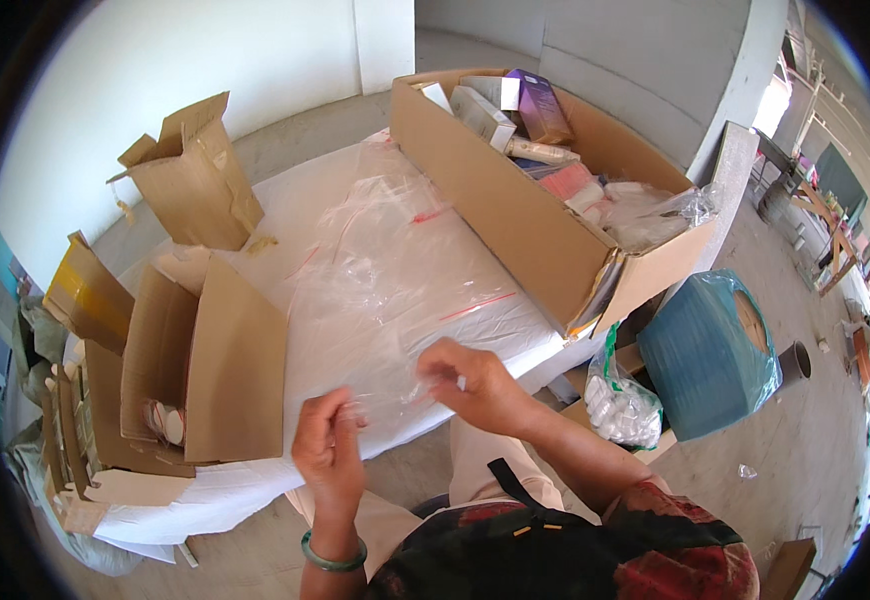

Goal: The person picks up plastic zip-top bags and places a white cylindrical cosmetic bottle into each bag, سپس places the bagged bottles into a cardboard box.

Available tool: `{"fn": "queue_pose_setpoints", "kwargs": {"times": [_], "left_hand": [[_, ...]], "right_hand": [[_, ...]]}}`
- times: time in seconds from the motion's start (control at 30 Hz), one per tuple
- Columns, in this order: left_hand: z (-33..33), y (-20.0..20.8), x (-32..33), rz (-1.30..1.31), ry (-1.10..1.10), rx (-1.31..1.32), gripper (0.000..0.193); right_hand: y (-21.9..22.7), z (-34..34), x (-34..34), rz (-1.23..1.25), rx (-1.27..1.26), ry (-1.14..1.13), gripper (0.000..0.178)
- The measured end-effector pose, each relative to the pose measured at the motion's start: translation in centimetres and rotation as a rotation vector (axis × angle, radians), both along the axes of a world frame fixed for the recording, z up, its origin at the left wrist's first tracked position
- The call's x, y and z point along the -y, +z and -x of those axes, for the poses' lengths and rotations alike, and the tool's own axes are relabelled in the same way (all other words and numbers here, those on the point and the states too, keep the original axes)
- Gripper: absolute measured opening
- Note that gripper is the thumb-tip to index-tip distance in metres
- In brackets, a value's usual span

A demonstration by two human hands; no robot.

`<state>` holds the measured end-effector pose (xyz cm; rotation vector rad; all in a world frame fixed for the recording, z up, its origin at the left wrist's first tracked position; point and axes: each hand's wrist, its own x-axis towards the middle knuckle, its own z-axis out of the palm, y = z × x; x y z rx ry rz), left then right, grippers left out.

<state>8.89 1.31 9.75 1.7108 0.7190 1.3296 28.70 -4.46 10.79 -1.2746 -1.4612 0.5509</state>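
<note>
Close to the table's near edge, a clear plastic bag stretches between my two hands. My left hand, with a green bangle on its wrist, has its fingers curled in a pinch at the bag's near left side. Opposite it, the bent fingers of my right hand are closed at the bag's right side. The thin film is hard to make out at the fingertips. Beyond my hands, several clear zip bags with red seal lines lie in a loose spread on the white-covered table.
A long cardboard box of cartons and wrapped goods stands at the back right. On the left are an open carton with small white items and a tall carton. A blue-wrapped bundle and a bag of white pieces sit right.
</note>
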Motion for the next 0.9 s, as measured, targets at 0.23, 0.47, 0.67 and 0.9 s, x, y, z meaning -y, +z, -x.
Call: {"fn": "queue_pose_setpoints", "kwargs": {"times": [0.23,0.47,0.67,0.9], "left_hand": [[-1.2,1.1,0.3,-0.393,-0.003,-0.201,0.015],[-3.0,2.9,0.9,-0.465,-0.008,-0.536,0.027],[-3.3,2.3,-0.5,-0.255,-0.014,-0.383,0.031],[-1.1,3.1,-0.8,-0.178,0.148,-0.377,0.036]], "right_hand": [[1.3,-1.8,0.4,0.079,0.073,-0.117,0.029],[1.5,-3.7,0.4,0.046,0.092,-0.11,0.029],[2.5,-5.0,0.9,-0.142,0.31,-0.038,0.027],[12.1,-13.4,2.5,-0.276,0.295,-0.276,0.023]]}}
